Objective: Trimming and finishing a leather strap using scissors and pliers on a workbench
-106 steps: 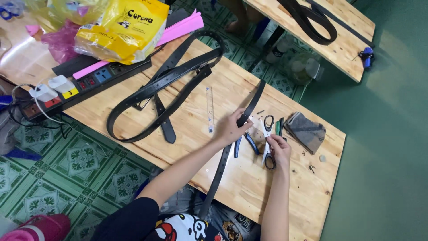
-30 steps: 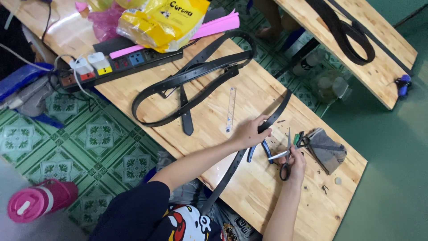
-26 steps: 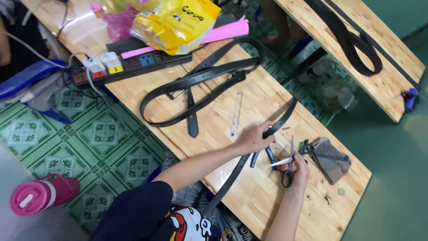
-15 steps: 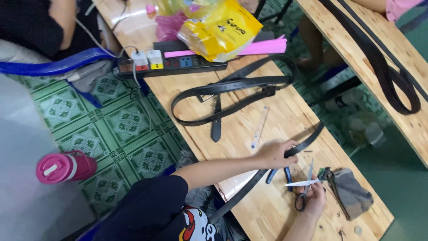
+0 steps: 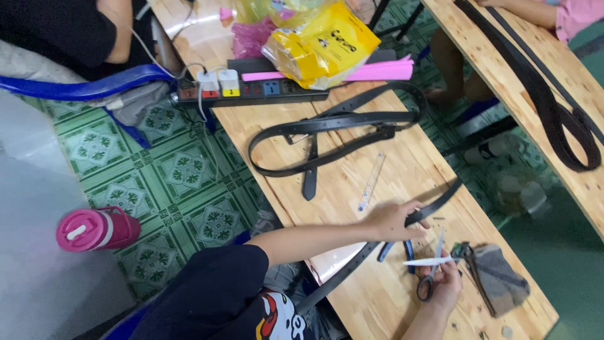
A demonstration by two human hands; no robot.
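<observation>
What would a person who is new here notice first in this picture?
Probably the bright yellow plastic bag at the far end of the wooden table, above the coiled black leather belts. Nearer, the left hand presses a black strap, while the right hand holds scissors.

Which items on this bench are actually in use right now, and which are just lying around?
In use:
left hand pressing the black belt
right hand holding scissors

Lying about:
looped belts
clear ruler
power strip
yellow bag
grey pouch
pink bottle on the floor
</observation>
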